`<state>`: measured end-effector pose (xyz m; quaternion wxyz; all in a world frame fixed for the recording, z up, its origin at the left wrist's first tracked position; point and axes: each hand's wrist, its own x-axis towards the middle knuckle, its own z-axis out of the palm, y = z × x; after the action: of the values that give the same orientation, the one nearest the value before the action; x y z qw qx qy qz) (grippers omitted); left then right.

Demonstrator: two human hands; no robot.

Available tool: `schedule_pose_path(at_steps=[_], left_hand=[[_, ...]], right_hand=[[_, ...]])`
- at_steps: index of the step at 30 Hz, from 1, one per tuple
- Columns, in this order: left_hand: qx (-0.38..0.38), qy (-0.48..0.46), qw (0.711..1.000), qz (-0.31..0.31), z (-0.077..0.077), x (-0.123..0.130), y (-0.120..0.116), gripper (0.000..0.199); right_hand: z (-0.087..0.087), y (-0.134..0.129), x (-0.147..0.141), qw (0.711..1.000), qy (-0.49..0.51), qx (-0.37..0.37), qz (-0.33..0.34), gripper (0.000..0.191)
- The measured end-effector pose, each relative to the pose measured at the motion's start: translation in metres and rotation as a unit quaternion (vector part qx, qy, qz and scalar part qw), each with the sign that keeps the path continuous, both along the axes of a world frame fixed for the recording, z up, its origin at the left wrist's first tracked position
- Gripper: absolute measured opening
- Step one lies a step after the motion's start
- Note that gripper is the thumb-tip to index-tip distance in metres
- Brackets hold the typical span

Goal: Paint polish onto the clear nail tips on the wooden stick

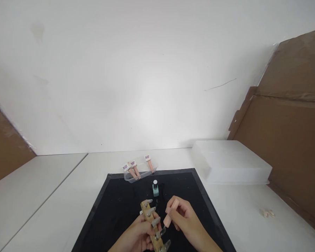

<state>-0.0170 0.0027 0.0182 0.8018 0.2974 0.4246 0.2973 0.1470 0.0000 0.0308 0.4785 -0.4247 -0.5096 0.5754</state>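
Note:
My left hand (140, 232) is wrapped round a yellowish wooden strip (147, 210) that carries several translucent nail tips (155, 222). Between the fingers and thumb of my right hand (182, 215) is a pale pink tube-shaped handle (171, 212), tilted down to the left. Its lower end is close to one of the nail tips near the bottom of the strip; whether they touch I cannot tell. A small teal bottle (155, 190) with a dark and white top stands on the black mat (118, 203), just beyond the strip.
Behind the mat's back edge, a clear tray (131, 180) holds 3 pink sticks with white labels (150, 165). A large translucent white box (233, 164) sits at the right, with small beige pieces (267, 212) nearer me. Brown cardboard (286, 140) stands along the right side.

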Motion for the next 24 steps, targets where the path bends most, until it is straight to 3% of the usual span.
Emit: schedule_pose_path(at_steps=[6, 15, 20, 24], left_hand=[[0.011, -0.01, 1.0, -0.002, -0.0054, -0.0016, 0.0003, 0.024], [0.004, -0.007, 1.0, 0.003, -0.0063, -0.003, -0.0001, 0.027], [-0.005, 0.01, 1.0, 0.001, -0.0035, -0.0013, 0.0003, 0.031], [-0.002, 0.005, 1.0, 0.005, -0.0021, -0.0001, 0.0008, 0.029]], right_hand=[[-0.0001, 0.0021, -0.0001, 0.998, -0.021, 0.033, -0.059, 0.029], [0.0014, -0.0012, 0.0018, 0.999, 0.038, 0.034, -0.013, 0.034], [0.0005, -0.0009, 0.0005, 0.999, 0.023, 0.016, 0.023, 0.034], [-0.0008, 0.0006, -0.0009, 1.0, 0.002, -0.004, 0.011, 0.025]])
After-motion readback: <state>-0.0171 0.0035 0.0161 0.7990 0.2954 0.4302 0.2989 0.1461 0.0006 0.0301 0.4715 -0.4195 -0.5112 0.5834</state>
